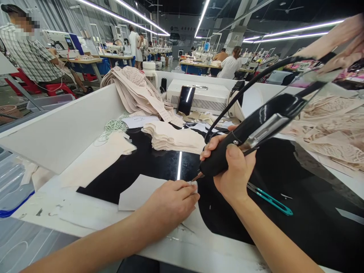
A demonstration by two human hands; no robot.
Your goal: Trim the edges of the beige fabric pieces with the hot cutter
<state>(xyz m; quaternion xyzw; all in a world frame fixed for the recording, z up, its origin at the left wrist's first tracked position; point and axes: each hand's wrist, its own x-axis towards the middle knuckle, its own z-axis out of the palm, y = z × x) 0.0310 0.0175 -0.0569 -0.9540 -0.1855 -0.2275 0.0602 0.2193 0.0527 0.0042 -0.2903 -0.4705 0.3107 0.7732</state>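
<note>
My right hand (237, 167) wraps round a black corded hot knife (227, 151), held at a slant with its copper-coloured tip pointing down to the left. My left hand (176, 199) is closed, its fingertips pinching a small pale piece of material (194, 185) right at the tip. Whether the tip touches that piece I cannot tell. A white sheet (139, 191) lies partly under the left hand, on a glossy black mat (162, 165). Just right of my right wrist lie teal-handled thread snips (271, 201).
A pile of beige cut pieces (173, 138) sits behind my hands, with more beige fabric (335, 129) at the right. At the back stand a white vented box (199, 94) and a phone (186, 100). The tool's cord (241, 91) loops overhead. Low white walls (62, 129) edge the table; people sit beyond.
</note>
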